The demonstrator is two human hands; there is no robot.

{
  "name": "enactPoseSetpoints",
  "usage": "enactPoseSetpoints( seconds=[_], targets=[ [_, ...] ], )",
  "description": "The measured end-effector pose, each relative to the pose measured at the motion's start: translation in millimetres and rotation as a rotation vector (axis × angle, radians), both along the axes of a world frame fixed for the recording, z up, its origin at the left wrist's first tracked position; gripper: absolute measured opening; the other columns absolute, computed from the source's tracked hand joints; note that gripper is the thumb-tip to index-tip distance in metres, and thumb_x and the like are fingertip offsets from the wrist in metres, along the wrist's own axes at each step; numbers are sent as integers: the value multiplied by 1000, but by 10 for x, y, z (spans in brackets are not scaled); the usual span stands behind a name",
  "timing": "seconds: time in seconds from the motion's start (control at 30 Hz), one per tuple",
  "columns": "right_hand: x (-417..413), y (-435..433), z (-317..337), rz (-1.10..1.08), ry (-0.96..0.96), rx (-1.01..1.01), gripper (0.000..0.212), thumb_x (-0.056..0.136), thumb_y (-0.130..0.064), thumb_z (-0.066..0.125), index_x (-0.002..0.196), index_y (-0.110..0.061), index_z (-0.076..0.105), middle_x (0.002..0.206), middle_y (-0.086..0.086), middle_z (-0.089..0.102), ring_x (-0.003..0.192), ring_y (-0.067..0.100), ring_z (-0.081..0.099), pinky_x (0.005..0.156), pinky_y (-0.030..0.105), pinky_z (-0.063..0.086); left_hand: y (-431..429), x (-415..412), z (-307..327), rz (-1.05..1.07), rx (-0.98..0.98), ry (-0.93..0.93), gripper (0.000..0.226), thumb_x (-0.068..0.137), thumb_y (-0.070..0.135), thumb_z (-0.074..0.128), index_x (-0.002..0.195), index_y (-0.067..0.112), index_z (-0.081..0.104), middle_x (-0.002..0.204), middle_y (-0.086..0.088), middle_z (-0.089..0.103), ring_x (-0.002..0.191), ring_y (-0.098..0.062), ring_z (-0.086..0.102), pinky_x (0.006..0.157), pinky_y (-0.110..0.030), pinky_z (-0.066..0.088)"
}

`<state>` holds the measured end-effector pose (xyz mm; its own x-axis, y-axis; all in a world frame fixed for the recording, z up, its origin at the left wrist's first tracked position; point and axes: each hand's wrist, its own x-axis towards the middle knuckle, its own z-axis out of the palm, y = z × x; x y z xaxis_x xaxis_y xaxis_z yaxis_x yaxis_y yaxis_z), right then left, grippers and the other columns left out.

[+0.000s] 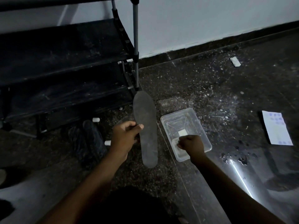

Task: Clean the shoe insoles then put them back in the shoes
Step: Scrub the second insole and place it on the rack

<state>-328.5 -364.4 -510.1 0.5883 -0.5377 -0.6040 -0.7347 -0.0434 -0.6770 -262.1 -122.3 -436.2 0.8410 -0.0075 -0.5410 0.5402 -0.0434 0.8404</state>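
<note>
My left hand [125,136] holds a long dark grey insole [145,120] by its edge, flat face toward me, toe end pointing away. Just to its right, a clear plastic tub [200,126] rests on the floor. My right hand [191,143] is fisted inside the tub's near end, closed on a pale cloth [177,141] of which only a bit shows. A dark shoe [90,138] lies on the floor left of my left hand, in shadow.
A black shoe rack [64,62] with metal posts stands at the upper left against a white wall. A white paper sheet [275,128] lies at the right and a small white scrap [235,61] farther back. The dark speckled floor looks wet near the right.
</note>
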Motion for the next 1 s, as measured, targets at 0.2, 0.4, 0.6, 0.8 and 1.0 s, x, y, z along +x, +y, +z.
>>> enactPoseSetpoints(
  seconds=[0.2,0.4,0.6,0.8,1.0],
  targets=[
    [327,503,841,208,-345,317,20,92,-20,73,93,0,76,91,24,74,83,30,72,77,40,61,45,65,244,6,-51,-77,17,93,10,74,102,-3,71,99,-13,78,97,-27,76,83,-43,63],
    [591,825,1447,317,-481,333,15,92,-15,72,100,-3,75,92,16,76,77,21,70,69,31,57,203,183,585,54,-92,-149,10,93,12,74,99,3,72,94,-5,79,92,-20,77,77,-37,64],
    [725,963,1782,325,-528,359,7,89,-2,72,95,-5,75,86,11,76,74,20,68,66,31,57,387,254,983,64,-88,-247,11,93,13,75,99,4,75,95,-7,79,90,-21,77,75,-38,63],
    [871,1108,2128,348,-601,317,12,88,-4,74,100,-3,75,89,14,77,71,21,70,67,32,56,565,302,1407,113,-33,-371,11,91,16,77,99,8,76,90,-6,79,86,-22,78,73,-45,65],
    [1091,1358,2582,379,-672,293,13,86,-2,75,99,-3,75,85,14,77,67,23,68,65,33,58,819,395,1829,123,57,-453,20,90,15,79,109,14,74,90,-3,78,84,-20,77,72,-42,65]
  ],
)
